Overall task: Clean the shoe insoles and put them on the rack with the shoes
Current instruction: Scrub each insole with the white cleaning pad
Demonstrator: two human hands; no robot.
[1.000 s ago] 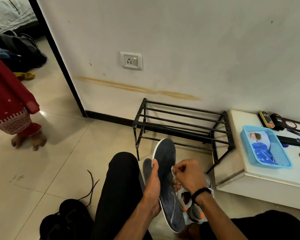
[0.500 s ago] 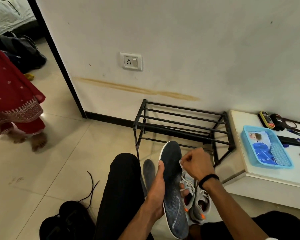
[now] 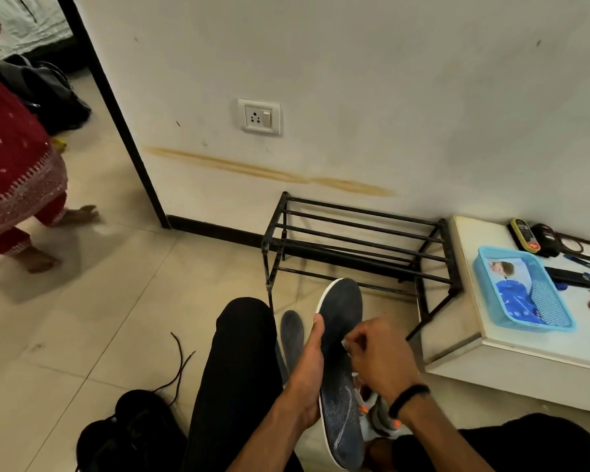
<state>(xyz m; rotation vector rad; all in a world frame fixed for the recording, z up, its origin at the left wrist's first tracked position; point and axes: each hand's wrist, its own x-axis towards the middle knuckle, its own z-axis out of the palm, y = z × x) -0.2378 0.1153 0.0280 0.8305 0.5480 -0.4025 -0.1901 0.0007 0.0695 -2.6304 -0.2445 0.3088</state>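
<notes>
The dark grey foam insole with a white edge (image 3: 341, 369) stands nearly upright at the frame's 6 o'clock, above the person's lap. It looks light and bendy, likely to flop if held by one end, so the mid-length edges seem the best place to grip. The left hand (image 3: 309, 379) clasps its left edge, thumb on the face. The right hand (image 3: 380, 361) is curled, pinching a small white wipe (image 3: 345, 344) against the insole's face. A second dark insole (image 3: 292, 338) lies just beside, at 9 o'clock from the first. Grey-and-orange sneakers (image 3: 377, 415) sit beneath. The black metal rack (image 3: 355, 247) stands at 12 o'clock against the white wall, on beige floor tiles (image 3: 116, 318).
</notes>
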